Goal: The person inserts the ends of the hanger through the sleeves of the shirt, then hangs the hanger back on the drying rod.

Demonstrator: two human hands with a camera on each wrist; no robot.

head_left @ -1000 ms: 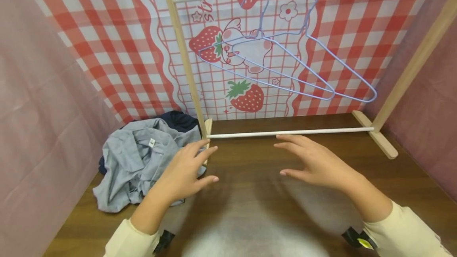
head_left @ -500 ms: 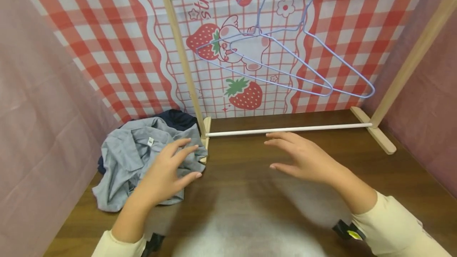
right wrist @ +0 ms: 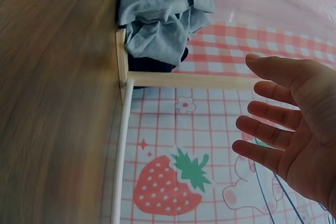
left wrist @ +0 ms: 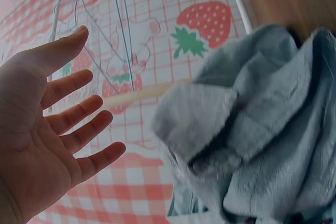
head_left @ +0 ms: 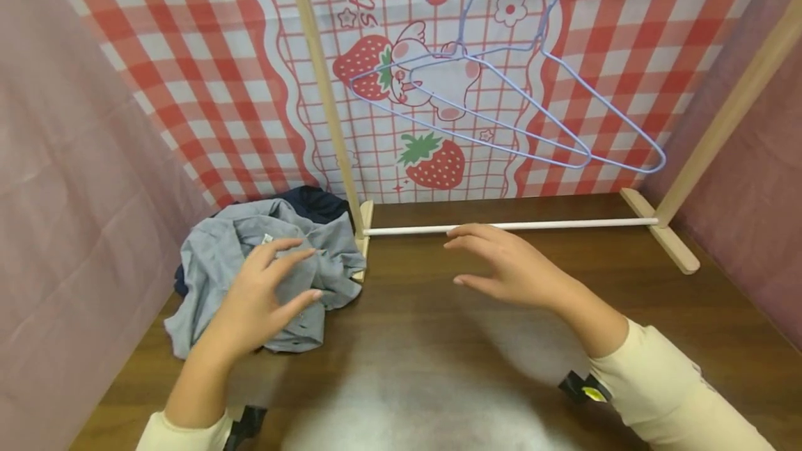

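Your left hand [head_left: 255, 301] hovers over one grey shirt [head_left: 213, 263], your right hand [head_left: 514, 270] above the table [head_left: 401, 346]; both have spread fingers and hold nothing. The shirt lies by the left foot of one rack [head_left: 327, 89], too crumpled to show a direction or long axis. Farther up, two blue hangers [head_left: 462, 51] hang from it

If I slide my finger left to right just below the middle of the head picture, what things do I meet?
Left pink curtain, grey shirt, right hand, rack's right foot, right pink curtain. The left hand overlaps the grey shirt, so it's left out.
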